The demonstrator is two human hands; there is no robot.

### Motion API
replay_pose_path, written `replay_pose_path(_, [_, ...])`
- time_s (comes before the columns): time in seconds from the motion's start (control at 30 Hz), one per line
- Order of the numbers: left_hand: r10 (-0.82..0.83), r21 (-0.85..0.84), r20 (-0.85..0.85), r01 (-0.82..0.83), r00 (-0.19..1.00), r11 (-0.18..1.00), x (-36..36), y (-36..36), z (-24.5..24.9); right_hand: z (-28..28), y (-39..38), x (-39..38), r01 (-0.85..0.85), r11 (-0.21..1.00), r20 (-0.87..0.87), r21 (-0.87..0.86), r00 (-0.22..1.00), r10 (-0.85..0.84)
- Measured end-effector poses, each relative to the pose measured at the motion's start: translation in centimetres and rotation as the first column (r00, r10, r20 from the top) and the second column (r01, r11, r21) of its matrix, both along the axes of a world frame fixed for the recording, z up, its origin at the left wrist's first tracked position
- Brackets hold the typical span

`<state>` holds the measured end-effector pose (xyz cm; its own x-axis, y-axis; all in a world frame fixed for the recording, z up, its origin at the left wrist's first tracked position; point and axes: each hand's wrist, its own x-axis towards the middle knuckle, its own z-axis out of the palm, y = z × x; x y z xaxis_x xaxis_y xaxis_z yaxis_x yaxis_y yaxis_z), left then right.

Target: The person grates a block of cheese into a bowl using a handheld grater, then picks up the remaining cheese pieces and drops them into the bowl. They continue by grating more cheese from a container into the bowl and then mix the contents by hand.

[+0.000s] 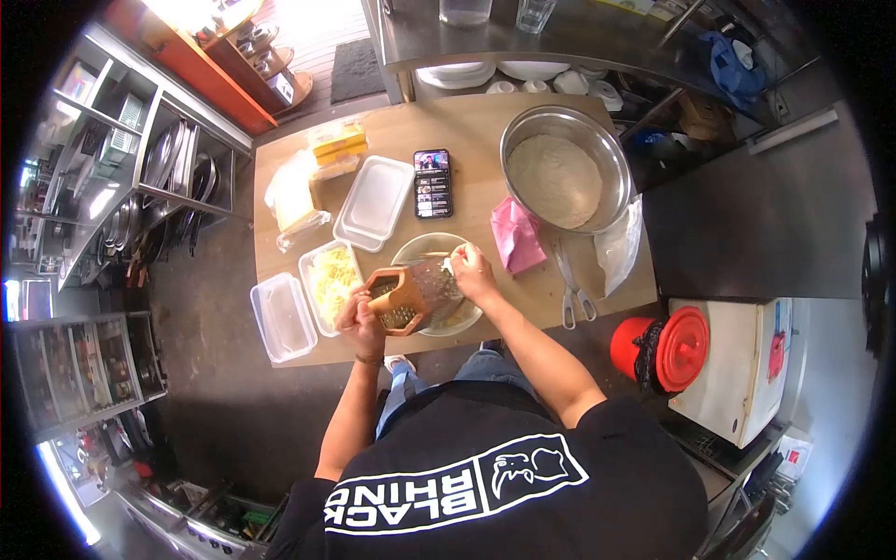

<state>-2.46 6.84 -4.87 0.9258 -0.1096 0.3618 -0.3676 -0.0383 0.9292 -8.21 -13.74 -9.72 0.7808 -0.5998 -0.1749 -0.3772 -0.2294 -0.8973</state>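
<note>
My left hand [359, 324] is closed round the orange end of a metal box grater [437, 285], which lies tilted over a bowl [411, 250]. Fingers bent, my right hand [473, 273] presses a small pale piece [447, 265] against the grater's upper face. Its kind is mostly hidden by the fingers. Beneath the grater, the bowl's contents show only in part. Close to my left hand stands a plastic tub [306, 271] filled with yellow shreds [333, 280] that look like grated cheese.
A clear tub [284, 317], white lids [377, 198], wrapped blocks [297, 210] and a phone [432, 185] lie left and centre. To the right are a large steel bowl of flour [557, 182], pink cloth [517, 235] and scissors [571, 297]. A red bin [681, 348] stands beside the table.
</note>
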Motion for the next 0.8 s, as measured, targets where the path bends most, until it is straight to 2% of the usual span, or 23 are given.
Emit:
replay_pose_path(0.03, [-0.011, -0.04, -0.021, 0.011, 1.0, 0.999, 0.2, 0.1, -0.2, 2.3, 0.1, -0.2, 0.035, 0.996, 0.0, 0.081, 0.999, -0.035])
replay_pose_path(0.07, [-0.01, -0.04, -0.018, 0.01, 1.0, 0.999, 0.2, 0.2, -0.5, 3.7, 0.7, -0.4, 0.033, 0.996, 0.003, 0.081, 0.999, -0.034])
replay_pose_path(0.13, [0.007, -0.102, -0.029, -0.01, 1.0, 0.995, 0.0, 0.5, -0.6, 5.6, 2.9, -1.0, -0.037, 0.997, 0.181, 0.074, 0.983, 0.024])
replay_pose_path(0.17, [0.006, -0.098, -0.036, -0.009, 0.999, 0.995, -0.2, 0.6, -0.7, 6.6, 4.0, -1.2, -0.101, 0.995, 0.231, -0.015, 0.968, 0.102])
replay_pose_path(0.2, [0.007, -0.08, -0.037, -0.01, 0.999, 0.997, -0.2, 0.7, -0.5, 6.0, 4.9, -1.3, -0.089, 0.994, 0.307, -0.057, 0.946, 0.102])
replay_pose_path(0.27, [0.012, -0.066, -0.035, -0.014, 0.999, 0.998, 0.1, 0.5, -0.3, 5.2, 4.4, -1.7, -0.152, 0.973, 0.277, -0.173, 0.941, 0.196])
replay_pose_path(0.53, [-0.001, 0.023, -0.036, 0.002, 0.999, 1.0, -0.2, 0.0, 0.2, 0.4, 2.0, -1.9, -0.081, 0.968, 0.248, -0.238, 0.958, 0.141])
replay_pose_path(0.6, [0.011, 0.018, -0.027, -0.011, 1.0, 1.0, -0.3, -0.4, 0.3, -0.5, 1.1, -2.1, -0.08, 0.988, 0.124, -0.134, 0.987, 0.097])
replay_pose_path(0.67, [0.023, 0.014, -0.015, -0.022, 1.0, 1.0, -0.2, -0.5, 0.5, -1.6, 0.4, -2.4, -0.057, 0.988, 0.104, -0.144, 0.992, 0.072])
replay_pose_path(0.73, [0.039, -0.064, -0.061, -0.043, 0.997, 0.997, 0.1, -0.1, -0.1, -1.3, 0.0, -2.4, 0.036, 0.998, -0.059, 0.058, 0.998, -0.033])
replay_pose_path(0.77, [0.053, -0.112, -0.134, -0.069, 0.99, 0.991, 0.3, 0.1, -0.6, -1.1, -0.3, -2.3, 0.039, 0.998, -0.047, 0.057, 0.998, -0.037])
replay_pose_path(0.8, [0.049, -0.112, -0.123, -0.063, 0.991, 0.992, 0.4, -0.1, 0.0, -0.8, -0.6, -2.4, 0.046, 0.998, -0.006, 0.039, 0.999, -0.046])
